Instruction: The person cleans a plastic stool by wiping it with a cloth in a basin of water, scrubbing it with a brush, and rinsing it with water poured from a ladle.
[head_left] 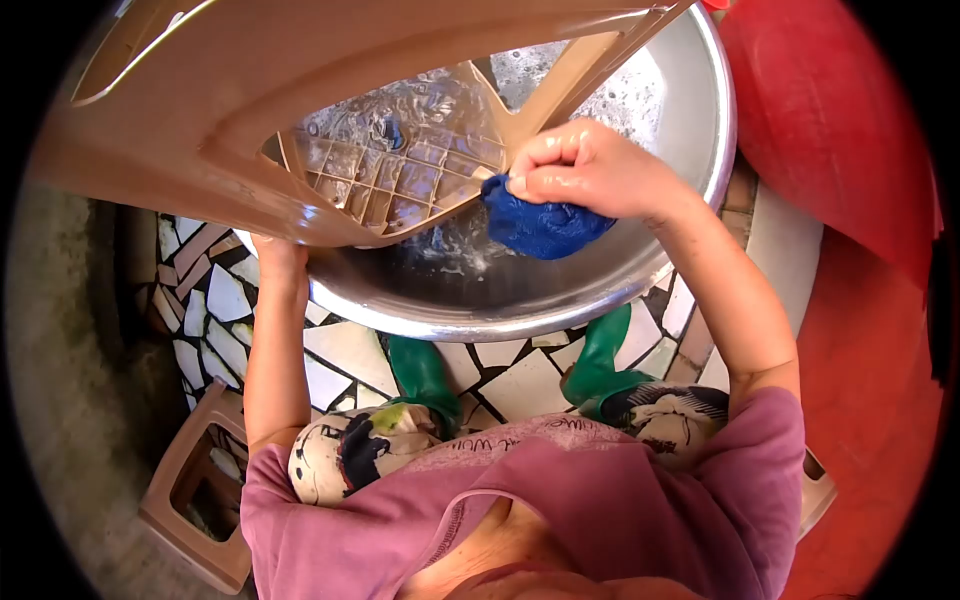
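A brown plastic stool (pixel 250 110) is tilted over a round metal basin (pixel 440 328), spanning its left side, with its gridded part down in sudsy water. The right hand (pixel 600 170) is closed, thumb and fingers pinched tightly on a bunched wet blue cloth (pixel 550 225). The cloth hangs inside the basin, towards the near rim and just beside a corner of the stool's frame. The left hand (pixel 277 250) is at the stool's lower edge by the basin's left rim; its fingers are hidden behind the plastic, so how far they are open cannot be told. Green boots (pixel 420 375) stand on the broken-tile floor (pixel 520 385) below the near rim. Another brown plastic frame (pixel 165 500) lies at the lower left.
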